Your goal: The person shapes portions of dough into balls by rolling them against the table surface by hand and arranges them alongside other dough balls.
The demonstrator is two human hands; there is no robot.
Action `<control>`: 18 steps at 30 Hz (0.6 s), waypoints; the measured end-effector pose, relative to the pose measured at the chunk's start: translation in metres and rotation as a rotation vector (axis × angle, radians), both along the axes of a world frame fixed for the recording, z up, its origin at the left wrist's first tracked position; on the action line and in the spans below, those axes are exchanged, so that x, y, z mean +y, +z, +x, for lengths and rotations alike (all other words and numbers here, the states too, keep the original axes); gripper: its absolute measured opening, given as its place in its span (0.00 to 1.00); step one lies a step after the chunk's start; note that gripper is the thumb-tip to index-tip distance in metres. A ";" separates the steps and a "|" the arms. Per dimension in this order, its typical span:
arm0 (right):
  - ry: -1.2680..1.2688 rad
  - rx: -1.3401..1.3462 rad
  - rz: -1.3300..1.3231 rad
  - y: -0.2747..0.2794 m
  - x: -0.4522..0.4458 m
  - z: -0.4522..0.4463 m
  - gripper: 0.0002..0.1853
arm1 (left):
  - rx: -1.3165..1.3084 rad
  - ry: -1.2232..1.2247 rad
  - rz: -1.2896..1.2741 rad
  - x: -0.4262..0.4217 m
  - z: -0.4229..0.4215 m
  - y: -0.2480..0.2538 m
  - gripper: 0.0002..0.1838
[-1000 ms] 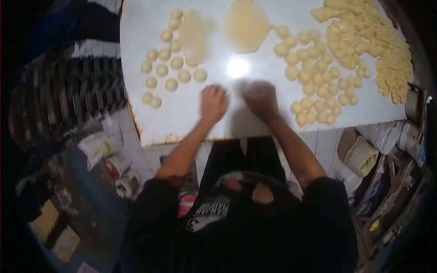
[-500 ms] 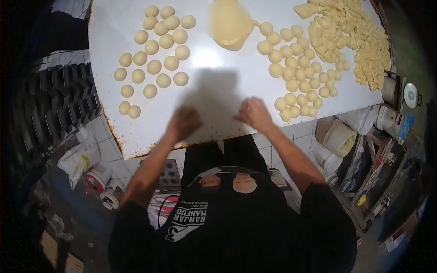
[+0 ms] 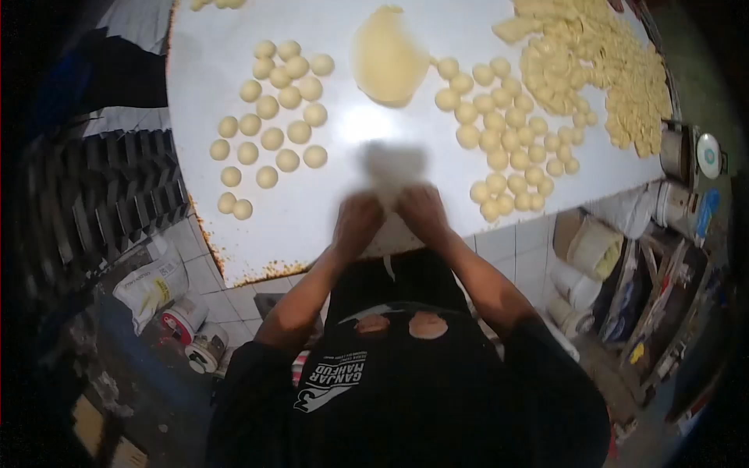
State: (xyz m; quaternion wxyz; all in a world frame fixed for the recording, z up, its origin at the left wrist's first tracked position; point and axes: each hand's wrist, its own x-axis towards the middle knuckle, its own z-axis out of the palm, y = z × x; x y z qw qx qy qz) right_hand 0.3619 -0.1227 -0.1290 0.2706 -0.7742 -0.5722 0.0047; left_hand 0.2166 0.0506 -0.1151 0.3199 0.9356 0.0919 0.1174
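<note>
Over the surface [image 3: 234, 265], near dough balls [image 3: 289, 161], left hand [image 3: 360, 222] and right hand [image 3: 422, 212]: can't tell grip; likely mid-shaping, next needs even pressure.

Left hand [image 3: 359, 220] and right hand [image 3: 422, 210] both smeared on my feed; fingertips hidden from me, can't tell if either grips anything. Large dough piece [image 3: 388, 58] soft along its right side. Top edge crops the dough balls [image 3: 218, 3] at far left and the dough pile [image 3: 601, 47] at right. Shirt's [image 3: 437, 390] smallest print and the round dial [image 3: 708, 154]: too small to read.
</note>
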 end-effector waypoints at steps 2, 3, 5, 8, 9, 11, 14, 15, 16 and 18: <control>0.058 0.182 -0.405 0.029 0.011 0.052 0.13 | 0.115 -0.108 -0.010 0.033 -0.007 0.005 0.06; 0.095 0.401 -0.853 0.036 0.009 0.062 0.13 | 0.444 -0.132 0.103 0.045 -0.007 0.000 0.06; -0.118 0.023 0.172 0.042 0.036 0.063 0.13 | -0.148 0.172 0.148 0.033 0.034 0.014 0.07; -0.153 -0.033 0.015 0.007 0.016 0.028 0.15 | -0.062 0.262 0.019 -0.010 0.025 0.016 0.07; -0.057 0.358 -0.027 0.010 -0.014 0.028 0.15 | -0.130 0.189 -0.022 -0.017 0.000 0.013 0.07; 0.064 0.732 -0.063 0.006 -0.018 0.060 0.15 | -0.214 0.032 -0.008 0.009 -0.018 0.013 0.07; -0.188 0.175 0.026 0.041 0.018 0.065 0.16 | -0.037 0.312 0.148 0.017 0.023 0.026 0.09; -0.180 0.178 0.012 0.039 0.012 0.056 0.16 | -0.026 0.366 0.127 0.010 0.035 0.020 0.11; -0.136 0.225 -0.120 0.036 0.006 0.044 0.15 | -0.020 0.302 0.068 -0.004 0.030 0.016 0.10; -0.016 0.272 -0.041 0.019 -0.028 0.027 0.15 | -0.184 0.182 -0.069 -0.016 -0.002 0.025 0.08</control>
